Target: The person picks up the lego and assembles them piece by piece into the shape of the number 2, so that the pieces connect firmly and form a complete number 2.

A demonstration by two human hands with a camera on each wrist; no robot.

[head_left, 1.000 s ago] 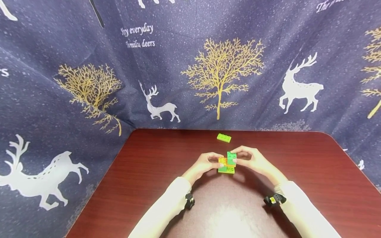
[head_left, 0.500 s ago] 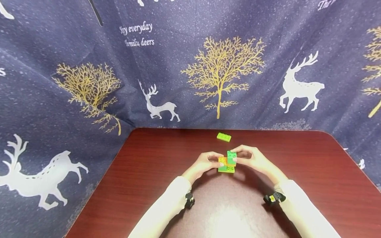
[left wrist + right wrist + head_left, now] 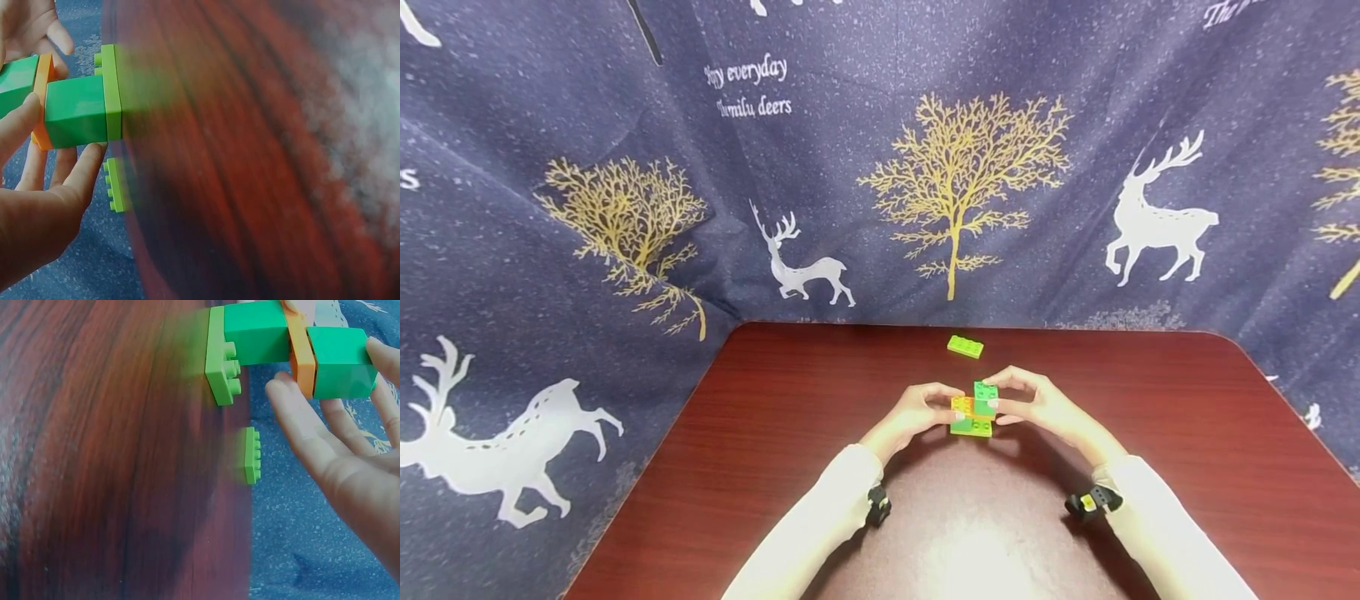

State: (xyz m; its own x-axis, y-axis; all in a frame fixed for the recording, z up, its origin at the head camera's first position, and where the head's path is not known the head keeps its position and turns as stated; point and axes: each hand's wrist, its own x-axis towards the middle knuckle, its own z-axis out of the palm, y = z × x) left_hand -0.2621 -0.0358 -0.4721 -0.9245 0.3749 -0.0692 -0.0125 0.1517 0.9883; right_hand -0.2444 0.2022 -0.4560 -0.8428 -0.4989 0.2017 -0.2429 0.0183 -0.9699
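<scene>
Here, I located the stack [image 3: 973, 414] just right of lower centre. The left hand [image 3: 916, 411] gripped its orange plate [image 3: 304, 362]; the right hand [image 3: 1042, 406] pinched its upper block [image 3: 340, 362]. I judged the stack light, rigid and smooth, best held by opposing sides.

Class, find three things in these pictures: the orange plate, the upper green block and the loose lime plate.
Orange plate [image 3: 305, 365]: right wrist view, on its side edge.
Upper green block [image 3: 340, 350]: right wrist view, on its side wall.
Loose lime plate [image 3: 965, 347]: head view, on its studded top.
</scene>
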